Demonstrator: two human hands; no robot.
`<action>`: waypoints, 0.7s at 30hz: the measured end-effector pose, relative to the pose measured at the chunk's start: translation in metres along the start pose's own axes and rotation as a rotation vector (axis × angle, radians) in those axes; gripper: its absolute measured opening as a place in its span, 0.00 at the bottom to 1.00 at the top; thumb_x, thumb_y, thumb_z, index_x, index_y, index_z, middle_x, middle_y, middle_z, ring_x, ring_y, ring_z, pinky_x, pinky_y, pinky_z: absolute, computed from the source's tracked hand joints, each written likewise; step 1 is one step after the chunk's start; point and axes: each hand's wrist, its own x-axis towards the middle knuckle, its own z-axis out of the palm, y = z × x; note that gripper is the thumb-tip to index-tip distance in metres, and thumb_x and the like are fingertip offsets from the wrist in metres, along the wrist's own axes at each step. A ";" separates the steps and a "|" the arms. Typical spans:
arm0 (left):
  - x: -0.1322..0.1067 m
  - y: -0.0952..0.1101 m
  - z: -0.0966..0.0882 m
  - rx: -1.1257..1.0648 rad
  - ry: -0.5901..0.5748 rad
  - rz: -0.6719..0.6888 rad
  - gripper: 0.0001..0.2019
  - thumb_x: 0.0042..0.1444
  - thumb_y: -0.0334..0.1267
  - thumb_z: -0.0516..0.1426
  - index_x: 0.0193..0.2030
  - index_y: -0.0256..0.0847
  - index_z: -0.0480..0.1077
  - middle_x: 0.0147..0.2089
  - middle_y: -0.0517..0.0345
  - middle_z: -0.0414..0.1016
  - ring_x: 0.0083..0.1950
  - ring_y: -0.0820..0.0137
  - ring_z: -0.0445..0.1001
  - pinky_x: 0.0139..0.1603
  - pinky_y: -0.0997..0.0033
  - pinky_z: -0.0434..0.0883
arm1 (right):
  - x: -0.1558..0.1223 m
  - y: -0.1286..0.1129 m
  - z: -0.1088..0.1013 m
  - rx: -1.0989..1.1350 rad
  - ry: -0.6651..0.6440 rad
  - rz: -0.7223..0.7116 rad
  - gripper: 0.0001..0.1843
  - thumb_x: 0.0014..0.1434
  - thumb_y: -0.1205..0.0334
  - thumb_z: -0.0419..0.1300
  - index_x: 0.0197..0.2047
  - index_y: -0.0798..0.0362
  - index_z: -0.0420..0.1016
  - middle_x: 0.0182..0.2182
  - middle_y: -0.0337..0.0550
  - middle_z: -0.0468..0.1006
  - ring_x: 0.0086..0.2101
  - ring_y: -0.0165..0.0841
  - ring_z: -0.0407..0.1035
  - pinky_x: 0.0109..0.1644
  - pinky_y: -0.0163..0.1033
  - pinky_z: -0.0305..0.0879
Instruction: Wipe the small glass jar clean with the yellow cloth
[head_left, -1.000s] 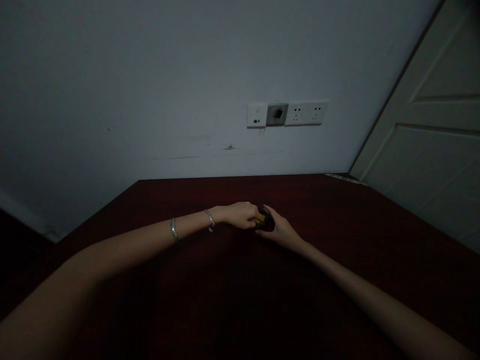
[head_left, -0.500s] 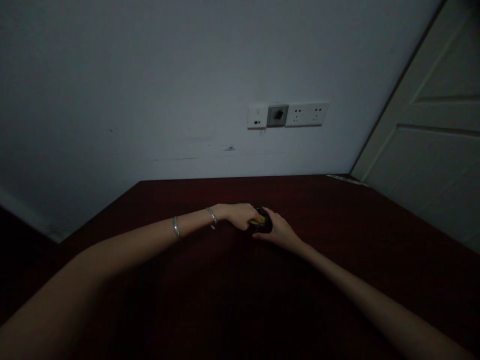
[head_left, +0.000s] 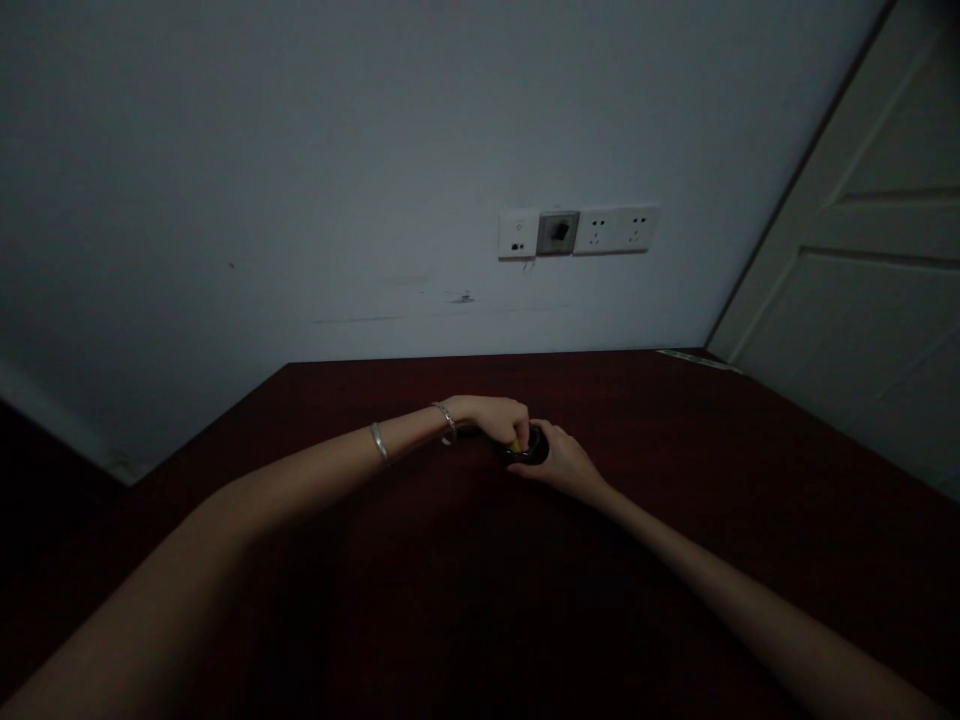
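My right hand (head_left: 566,463) curls round the side of a small dark, shiny, rounded object (head_left: 537,453), possibly a cup or bowl; the dim light hides its exact kind. From the left, my left hand (head_left: 497,418) reaches over it with bent fingers pointing down at its top. A bit of something yellow (head_left: 516,445) shows by the left fingertips, and I cannot make out what it is. The left fingers look closed on it. Both hands are just above the dark red tabletop (head_left: 420,380), and my left arm wears two silver bracelets.
A pale wall (head_left: 360,180) rises behind the table, with a row of socket plates (head_left: 611,230) and a grey switch plate (head_left: 558,233). To the right stands a panelled door (head_left: 870,300). A thin pale strip (head_left: 699,360) lies along the table's far right edge.
My left hand has moved slightly right and its wrist has risen, with the fingers now pointing more steeply down at the dark object. My right hand keeps its hold, nearly unmoved.
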 end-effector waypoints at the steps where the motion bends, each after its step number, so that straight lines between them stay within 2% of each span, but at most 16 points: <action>1: 0.001 -0.001 -0.001 0.001 -0.007 0.002 0.23 0.35 0.21 0.52 0.29 0.50 0.80 0.27 0.62 0.81 0.26 0.68 0.74 0.27 0.73 0.65 | 0.000 0.000 0.000 -0.006 -0.001 -0.001 0.39 0.43 0.41 0.68 0.54 0.53 0.65 0.45 0.54 0.75 0.46 0.48 0.70 0.47 0.50 0.65; 9: -0.001 0.005 -0.009 0.102 -0.048 0.064 0.22 0.35 0.19 0.54 0.26 0.52 0.80 0.25 0.65 0.80 0.22 0.71 0.71 0.25 0.74 0.64 | 0.000 0.000 0.001 -0.031 0.007 -0.008 0.40 0.43 0.41 0.67 0.54 0.53 0.64 0.47 0.54 0.74 0.47 0.47 0.70 0.50 0.50 0.64; 14: -0.010 0.020 -0.010 0.303 -0.021 0.068 0.13 0.38 0.21 0.57 0.20 0.45 0.78 0.19 0.60 0.76 0.19 0.72 0.65 0.24 0.72 0.60 | -0.001 0.000 0.001 -0.031 0.016 -0.009 0.40 0.43 0.42 0.67 0.56 0.53 0.64 0.47 0.54 0.75 0.48 0.47 0.70 0.49 0.50 0.64; 17: -0.014 0.025 -0.008 0.426 0.001 0.069 0.10 0.42 0.23 0.58 0.17 0.40 0.74 0.18 0.56 0.74 0.21 0.71 0.65 0.27 0.70 0.61 | -0.001 -0.002 0.001 -0.026 0.020 -0.012 0.40 0.43 0.43 0.68 0.55 0.54 0.64 0.47 0.55 0.75 0.47 0.48 0.70 0.49 0.50 0.65; 21: -0.011 0.021 -0.005 0.533 0.009 0.100 0.11 0.45 0.24 0.59 0.16 0.39 0.71 0.22 0.54 0.76 0.26 0.69 0.70 0.35 0.68 0.65 | -0.001 -0.001 0.001 -0.014 0.022 -0.013 0.41 0.43 0.43 0.68 0.56 0.54 0.64 0.48 0.56 0.75 0.48 0.49 0.70 0.50 0.51 0.65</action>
